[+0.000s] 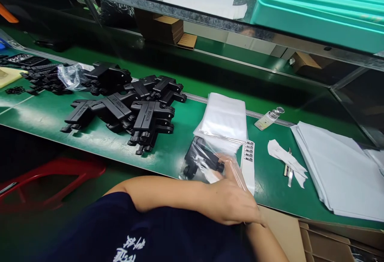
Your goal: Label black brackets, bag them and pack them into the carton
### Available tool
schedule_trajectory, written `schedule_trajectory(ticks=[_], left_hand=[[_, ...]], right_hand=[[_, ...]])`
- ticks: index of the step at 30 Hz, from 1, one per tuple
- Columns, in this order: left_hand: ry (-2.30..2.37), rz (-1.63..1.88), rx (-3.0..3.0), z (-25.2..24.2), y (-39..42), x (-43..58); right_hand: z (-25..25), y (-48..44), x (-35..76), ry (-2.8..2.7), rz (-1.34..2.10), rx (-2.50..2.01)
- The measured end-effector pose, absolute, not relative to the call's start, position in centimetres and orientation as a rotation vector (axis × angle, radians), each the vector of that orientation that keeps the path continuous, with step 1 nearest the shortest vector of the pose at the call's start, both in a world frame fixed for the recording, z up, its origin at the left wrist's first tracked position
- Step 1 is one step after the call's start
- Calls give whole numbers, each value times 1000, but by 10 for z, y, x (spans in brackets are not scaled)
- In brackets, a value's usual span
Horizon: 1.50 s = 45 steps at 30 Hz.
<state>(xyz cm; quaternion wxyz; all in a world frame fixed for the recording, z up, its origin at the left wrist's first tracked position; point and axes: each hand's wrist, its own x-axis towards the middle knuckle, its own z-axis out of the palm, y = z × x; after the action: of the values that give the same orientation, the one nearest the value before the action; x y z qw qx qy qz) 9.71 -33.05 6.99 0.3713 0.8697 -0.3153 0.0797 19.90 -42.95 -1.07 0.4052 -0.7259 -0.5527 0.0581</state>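
Note:
A clear plastic bag [183,170] at the front of the green bench holds a black plastic part [195,154]. My right hand [229,170] reaches into the bag, its fingers closed at the right end of the part. My left hand [234,202] crosses over my right wrist and grips the bag's mouth there; most of its fingertips are hidden. Just behind lies a stack of flat clear bags [225,114]. Partly beneath the bag, to the right, is a white label strip [248,170] with black print.
Several black Bosch-marked parts [147,118] are piled to the left. Rightward are a small bottle [267,119], a white paper scrap [285,156] over thin tools, and large white sheets [345,170]. A shelf [204,12] bearing a teal bin [324,10] overhangs the bench.

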Motion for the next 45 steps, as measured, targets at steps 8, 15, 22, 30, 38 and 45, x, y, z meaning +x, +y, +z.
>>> schedule_trajectory(ticks=[8,15,22,30,38,45], left_hand=[[-306,-38,2506,82,-205,85],[-426,-602,2064,55,-192,87],[100,-211,1788,29,-186,38],[89,-129,1984,51,-231,52],[-247,-13,2481,60,-261,45],[-322,54,2441,46,-261,68]], right_hand=[[14,-416,194,-1754,-97,-1782],[36,-403,172,-2015,-60,-1745],[37,-463,237,-600,65,-1981],[34,-414,201,-617,756,-1523],[21,-407,203,-446,931,-1461],[62,-465,179,-1204,244,-1705]])
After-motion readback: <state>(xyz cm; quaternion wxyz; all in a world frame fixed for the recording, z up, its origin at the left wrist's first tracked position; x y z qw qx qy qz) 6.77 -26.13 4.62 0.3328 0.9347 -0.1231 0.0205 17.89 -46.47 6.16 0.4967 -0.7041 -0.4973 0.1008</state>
